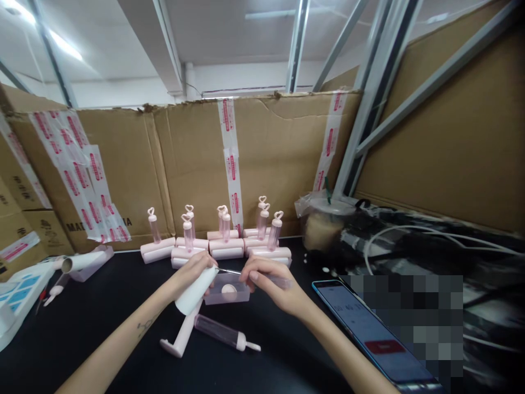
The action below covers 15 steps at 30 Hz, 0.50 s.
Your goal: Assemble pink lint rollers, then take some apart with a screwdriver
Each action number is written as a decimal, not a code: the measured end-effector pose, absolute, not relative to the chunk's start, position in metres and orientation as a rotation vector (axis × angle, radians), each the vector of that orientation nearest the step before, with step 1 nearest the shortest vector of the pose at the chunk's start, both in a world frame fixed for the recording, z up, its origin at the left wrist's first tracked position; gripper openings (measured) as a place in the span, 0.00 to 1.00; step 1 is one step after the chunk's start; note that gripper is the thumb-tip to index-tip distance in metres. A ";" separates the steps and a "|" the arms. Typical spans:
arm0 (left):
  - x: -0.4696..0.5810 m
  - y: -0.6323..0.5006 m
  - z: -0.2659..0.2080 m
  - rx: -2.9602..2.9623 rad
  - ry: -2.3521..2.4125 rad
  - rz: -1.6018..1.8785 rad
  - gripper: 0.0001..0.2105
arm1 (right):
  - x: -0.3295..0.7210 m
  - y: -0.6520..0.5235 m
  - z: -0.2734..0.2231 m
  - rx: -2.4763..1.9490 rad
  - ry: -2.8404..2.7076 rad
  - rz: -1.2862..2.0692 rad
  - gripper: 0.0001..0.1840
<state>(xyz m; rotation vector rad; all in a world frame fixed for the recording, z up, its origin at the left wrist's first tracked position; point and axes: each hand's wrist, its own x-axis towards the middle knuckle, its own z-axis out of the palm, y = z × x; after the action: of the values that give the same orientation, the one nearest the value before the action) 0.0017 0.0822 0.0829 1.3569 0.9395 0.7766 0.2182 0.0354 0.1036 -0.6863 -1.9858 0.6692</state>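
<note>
My left hand [200, 269] is closed around a white paper roll [193, 296], which is held at a tilt. A pale pink bracket [184, 334] with a bent end extends below the roll; I cannot tell whether they are joined. My right hand [268, 276] grips a screwdriver [229, 271] with a thin metal shaft and clear handle. Its tip is at the upper end of the roll. Just beyond and between my hands is a translucent pink case [213, 296] with a small round pink piece [228, 289] in it. Nearer me lies a clear pink tube handle [219, 331].
Several pink lint rollers [227, 249] with upright heart-topped handles line the back, before a cardboard wall [279, 158]. A phone [369, 334] lies at right, near a drink cup [322, 227] and cables. Another roll [86, 261] and a white-blue tray [20, 295] are at left.
</note>
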 end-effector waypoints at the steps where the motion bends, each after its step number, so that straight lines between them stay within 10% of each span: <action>1: 0.001 0.083 0.082 1.361 0.947 0.771 0.10 | 0.218 0.035 0.104 -0.685 -2.004 0.638 0.15; 15: 0.000 0.083 0.083 1.394 0.992 0.728 0.09 | 0.218 0.031 0.106 -0.635 -2.092 0.537 0.14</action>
<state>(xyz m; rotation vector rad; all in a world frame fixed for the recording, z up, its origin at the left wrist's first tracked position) 0.0000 0.0831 0.0832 1.3940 0.9915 0.7277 0.2181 0.0314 0.1056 -0.6355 -2.0925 0.5370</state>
